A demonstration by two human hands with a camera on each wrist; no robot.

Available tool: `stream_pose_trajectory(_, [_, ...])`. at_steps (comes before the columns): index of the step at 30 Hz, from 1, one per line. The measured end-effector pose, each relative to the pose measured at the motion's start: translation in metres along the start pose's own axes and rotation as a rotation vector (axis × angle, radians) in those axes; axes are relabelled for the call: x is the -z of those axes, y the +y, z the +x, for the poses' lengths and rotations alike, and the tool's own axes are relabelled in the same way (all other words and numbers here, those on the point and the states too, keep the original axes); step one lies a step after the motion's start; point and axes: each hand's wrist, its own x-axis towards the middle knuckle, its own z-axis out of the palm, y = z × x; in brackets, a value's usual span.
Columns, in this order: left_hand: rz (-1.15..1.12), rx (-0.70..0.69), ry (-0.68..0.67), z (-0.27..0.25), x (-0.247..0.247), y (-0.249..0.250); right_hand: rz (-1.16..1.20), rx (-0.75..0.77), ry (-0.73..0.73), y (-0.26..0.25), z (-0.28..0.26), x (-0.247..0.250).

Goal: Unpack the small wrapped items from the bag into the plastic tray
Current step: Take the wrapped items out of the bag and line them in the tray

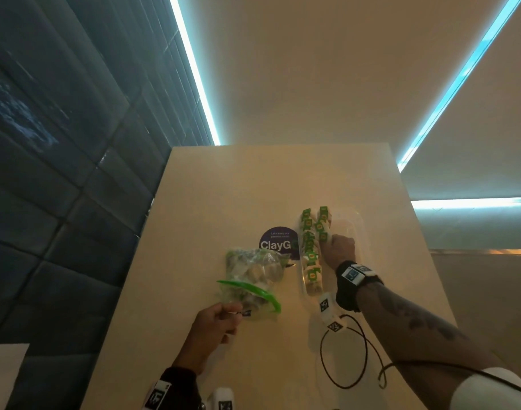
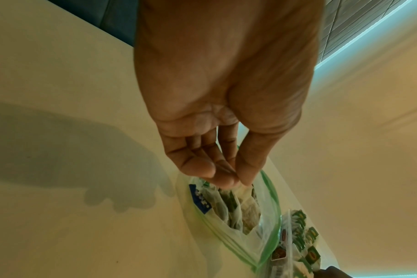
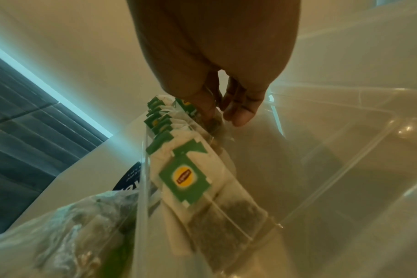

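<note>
A clear zip bag [image 1: 253,276] with a green zipper lies on the beige table, with several wrapped tea bags inside. My left hand [image 1: 235,313] pinches the bag's near rim; in the left wrist view the thumb and fingers of the left hand [image 2: 242,181] meet on the bag [image 2: 240,216]. To the right stands the clear plastic tray [image 1: 355,226], with two rows of green-labelled tea bags [image 1: 311,247] along its left side. My right hand [image 3: 223,116] reaches into the tray [image 3: 345,150] and pinches a tea bag [image 3: 213,123] at the far end of the row.
A round purple sticker [image 1: 278,242] marks the table between bag and tray. A black cable [image 1: 345,353] loops on the table near my right forearm. A dark padded wall runs along the table's left edge. The tray's right half holds nothing.
</note>
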Motion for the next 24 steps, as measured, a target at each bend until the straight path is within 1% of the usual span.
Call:
stream_pose_trajectory(2, [-0.005,0.001,-0.002,-0.001,0.001,-0.001,-0.011,-0.016,-0.006,-0.003,-0.008,0.003])
stream_pose_trajectory(5, [-0.007,-0.005,-0.003,-0.001,0.003,-0.003,-0.029,0.014,-0.023,0.001,-0.009,0.003])
stream_pose_trajectory(8, [0.000,-0.012,0.003,-0.003,0.003,-0.003,-0.007,0.026,0.009,0.001,-0.011,0.005])
stream_pose_trajectory(11, [0.079,-0.040,0.017,-0.006,0.002,-0.001,-0.002,0.009,0.032,0.000,-0.015,0.009])
stream_pose_trajectory(14, [0.258,-0.139,0.051,0.000,-0.003,0.002,0.026,0.018,0.052,-0.001,-0.024,0.017])
stream_pose_trajectory(16, [0.407,-0.252,0.080,0.008,-0.009,0.006,0.103,0.062,0.120,-0.007,-0.035,0.024])
stream_pose_trajectory(17, [0.470,-0.316,0.102,0.012,-0.013,0.008,0.157,0.104,0.172,-0.013,-0.045,0.028])
stream_pose_trajectory(19, [0.597,-0.426,0.132,0.020,-0.023,0.010,0.252,0.258,0.244,-0.026,-0.068,0.032])
stream_pose_trajectory(20, [0.652,-0.460,0.138,0.025,-0.029,0.008,0.285,0.353,0.219,-0.032,-0.083,0.032])
stream_pose_trajectory(21, [0.697,-0.472,0.146,0.029,-0.034,0.006,0.299,0.447,0.145,-0.038,-0.099,0.032])
stream_pose_trajectory(23, [0.746,-0.414,0.168,0.035,-0.043,0.003,0.271,0.599,-0.081,-0.044,-0.130,0.028])
stream_pose_trajectory(24, [0.769,-0.367,0.172,0.037,-0.047,0.003,0.220,0.646,-0.199,-0.044,-0.141,0.024])
